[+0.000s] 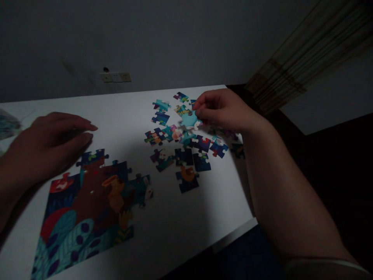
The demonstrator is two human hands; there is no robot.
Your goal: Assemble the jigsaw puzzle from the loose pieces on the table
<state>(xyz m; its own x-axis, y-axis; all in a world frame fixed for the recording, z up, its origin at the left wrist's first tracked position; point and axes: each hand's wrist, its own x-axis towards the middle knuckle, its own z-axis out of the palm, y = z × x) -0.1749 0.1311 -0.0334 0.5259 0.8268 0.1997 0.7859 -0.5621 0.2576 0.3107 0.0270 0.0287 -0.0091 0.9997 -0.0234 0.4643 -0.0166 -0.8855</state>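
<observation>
A partly joined jigsaw puzzle (96, 194) lies at the left front of the white table, showing a brown bear and teal leaves. Just above its top edge hovers my left hand (55, 142), thumb and forefinger slightly apart with nothing between them. On the right, my right hand (223, 109) pinches the edge of a light teal puzzle piece (189, 119) at the loose pile. Around it several loose pieces lie spread, some overlapping, including a dark piece with an orange shape (187, 179). My right hand and wrist hide part of the pile.
The white table (175, 233) ends on the right near a dark floor. A clear plastic bag (8, 124) sits at the far left. Behind are a grey wall with sockets (115, 77) and a curtain (291, 70). A dark blue object (247, 252) stands at the front edge.
</observation>
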